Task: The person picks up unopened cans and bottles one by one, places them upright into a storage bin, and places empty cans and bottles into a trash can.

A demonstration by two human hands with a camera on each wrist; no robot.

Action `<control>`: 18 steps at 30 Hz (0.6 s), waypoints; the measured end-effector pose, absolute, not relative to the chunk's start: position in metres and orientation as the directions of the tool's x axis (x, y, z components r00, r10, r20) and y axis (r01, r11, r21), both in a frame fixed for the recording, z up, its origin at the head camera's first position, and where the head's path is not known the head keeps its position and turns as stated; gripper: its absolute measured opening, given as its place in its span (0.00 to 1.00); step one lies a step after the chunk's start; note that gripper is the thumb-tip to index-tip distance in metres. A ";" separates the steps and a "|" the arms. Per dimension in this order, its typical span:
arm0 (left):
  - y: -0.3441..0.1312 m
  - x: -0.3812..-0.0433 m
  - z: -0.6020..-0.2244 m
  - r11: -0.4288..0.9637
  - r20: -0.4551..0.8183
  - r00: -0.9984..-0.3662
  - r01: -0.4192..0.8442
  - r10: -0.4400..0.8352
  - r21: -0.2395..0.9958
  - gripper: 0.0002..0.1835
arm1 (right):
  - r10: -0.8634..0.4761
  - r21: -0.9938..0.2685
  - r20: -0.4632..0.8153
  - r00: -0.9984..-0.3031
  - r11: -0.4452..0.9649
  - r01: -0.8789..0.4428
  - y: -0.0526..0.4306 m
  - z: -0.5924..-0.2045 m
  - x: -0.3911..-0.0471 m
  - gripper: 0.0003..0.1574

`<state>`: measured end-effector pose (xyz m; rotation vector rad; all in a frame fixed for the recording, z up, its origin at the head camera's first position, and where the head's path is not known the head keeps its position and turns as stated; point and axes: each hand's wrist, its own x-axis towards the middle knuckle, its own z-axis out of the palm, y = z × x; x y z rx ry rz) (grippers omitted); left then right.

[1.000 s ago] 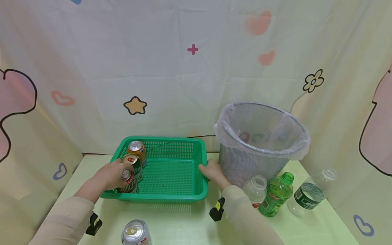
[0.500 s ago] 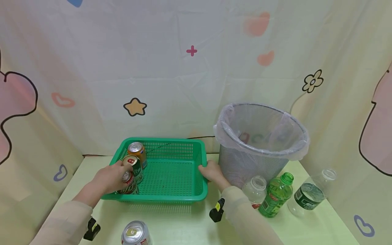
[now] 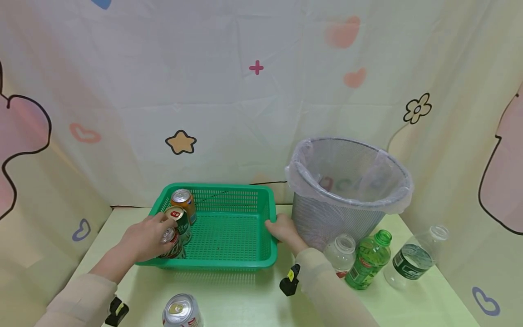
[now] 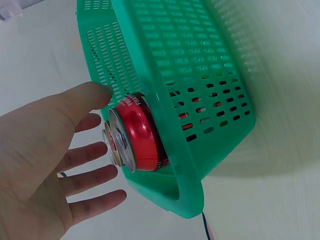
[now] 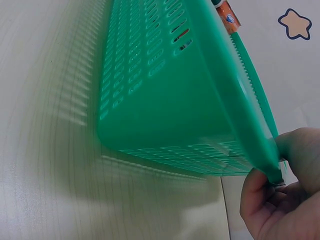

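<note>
A green plastic basket [image 3: 229, 236] stands on the table with several drink cans along its left side. Nearest is a red can [image 4: 145, 135], then a dark green can [image 3: 184, 227] and an orange can [image 3: 189, 206] at the back. Over the red can my left hand [image 3: 149, 236] hovers with its fingers spread; the left wrist view shows them straight around the can's top, holding nothing. My right hand [image 3: 284, 229] grips the basket's right rim, thumb on one side and curled fingers on the other [image 5: 295, 185].
A silver can [image 3: 180, 311] stands in front of the basket. To the right is a mesh bin [image 3: 335, 218] with a plastic liner. Before it stand a clear bottle [image 3: 340, 254], a green bottle [image 3: 369, 261] and a labelled clear bottle [image 3: 412, 261]. A patterned curtain [image 3: 229, 113] hangs behind.
My left hand has loosened from the red can and drawn slightly back to the left, its fingers opening. The right hand keeps its hold on the basket rim.
</note>
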<state>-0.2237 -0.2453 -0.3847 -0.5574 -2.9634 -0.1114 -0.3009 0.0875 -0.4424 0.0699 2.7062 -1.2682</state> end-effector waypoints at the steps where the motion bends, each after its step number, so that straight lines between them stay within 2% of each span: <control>1: -0.245 -0.223 -0.385 0.927 0.144 -0.920 0.373 0.364 0.043 0.20 | -0.022 -0.761 -0.156 -0.987 0.640 0.106 0.088 -0.442 -0.301 0.14; 9: -0.243 -0.214 -0.385 0.890 0.236 -0.863 0.455 0.447 -0.025 0.23 | -0.023 -0.763 -0.156 -0.988 0.637 0.106 0.087 -0.442 -0.300 0.14; 18: -0.237 -0.198 -0.386 0.867 0.298 -0.825 0.497 0.479 -0.017 0.31 | -0.022 -0.765 -0.161 -0.987 0.634 0.111 0.087 -0.443 -0.301 0.14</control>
